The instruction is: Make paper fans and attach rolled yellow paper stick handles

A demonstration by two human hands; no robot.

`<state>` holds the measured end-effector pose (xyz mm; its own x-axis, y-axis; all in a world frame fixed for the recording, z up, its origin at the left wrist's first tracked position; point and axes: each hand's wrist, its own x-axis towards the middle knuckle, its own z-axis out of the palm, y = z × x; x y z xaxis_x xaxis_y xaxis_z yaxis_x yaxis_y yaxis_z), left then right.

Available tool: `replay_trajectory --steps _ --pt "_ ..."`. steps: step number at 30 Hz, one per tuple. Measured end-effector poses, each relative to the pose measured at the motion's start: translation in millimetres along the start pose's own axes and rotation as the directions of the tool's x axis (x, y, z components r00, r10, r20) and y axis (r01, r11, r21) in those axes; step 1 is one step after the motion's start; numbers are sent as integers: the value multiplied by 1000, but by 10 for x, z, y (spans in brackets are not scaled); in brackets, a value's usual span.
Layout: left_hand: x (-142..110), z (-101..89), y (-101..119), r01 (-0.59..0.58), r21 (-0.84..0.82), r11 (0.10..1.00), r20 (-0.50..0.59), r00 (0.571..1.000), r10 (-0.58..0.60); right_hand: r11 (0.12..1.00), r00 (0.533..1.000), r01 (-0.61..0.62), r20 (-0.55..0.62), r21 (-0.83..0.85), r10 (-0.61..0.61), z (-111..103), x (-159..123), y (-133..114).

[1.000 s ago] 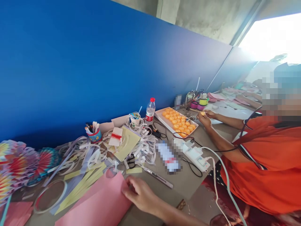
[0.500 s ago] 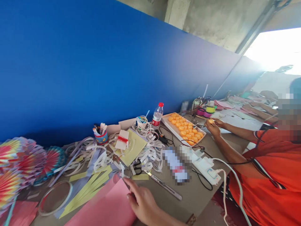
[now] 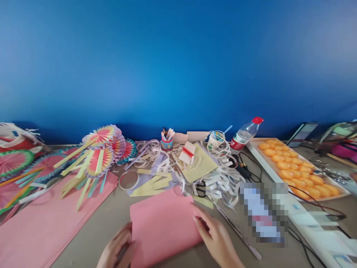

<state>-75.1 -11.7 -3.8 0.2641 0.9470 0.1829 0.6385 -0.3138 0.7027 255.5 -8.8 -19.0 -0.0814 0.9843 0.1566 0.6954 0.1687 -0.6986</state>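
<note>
A pink sheet of paper (image 3: 163, 225), perhaps folded, lies in front of me at the table's near edge. My left hand (image 3: 118, 245) is closed on its left edge, fingers curled and partly hidden. At the right edge my right hand (image 3: 216, 236) pinches the same paper between thumb and fingers. Just right of that hand is a metal utility knife (image 3: 237, 230), with black-handled scissors (image 3: 199, 189) beyond it. Yellow paper strips (image 3: 153, 185) and a roll of clear tape (image 3: 128, 180) lie behind the paper.
Pleated paper fans (image 3: 102, 149) and a stack of pink paper (image 3: 52, 223) fill the left. White curled strips (image 3: 220, 182), a pen cup (image 3: 167, 143) and a red-capped bottle (image 3: 245, 136) stand behind. At right are a tray of orange balls (image 3: 347, 191), a power strip (image 3: 315, 230) and cables.
My view has swung left, so the co-worker in orange is out of sight. My left hand has come into view on the pink paper; my right hand stays at its right edge.
</note>
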Motion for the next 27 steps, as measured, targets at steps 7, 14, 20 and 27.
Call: replay_trajectory --steps 7,14,20,27 --pt "-27 36 -73 -118 220 968 -19 992 125 997 998 41 46 -59 -38 -31 -18 -3" --pt "-184 -24 -154 -98 343 934 -61 990 126 988 971 155 189 -23 -148 -46 158 -279" --pt "-172 -248 -104 -114 252 961 170 983 72 987 906 162 393 17 -156 -21 191 -288" --pt "-114 -218 -99 -127 219 967 181 980 87 937 963 270 51 -221 -266 -120 544 -136"
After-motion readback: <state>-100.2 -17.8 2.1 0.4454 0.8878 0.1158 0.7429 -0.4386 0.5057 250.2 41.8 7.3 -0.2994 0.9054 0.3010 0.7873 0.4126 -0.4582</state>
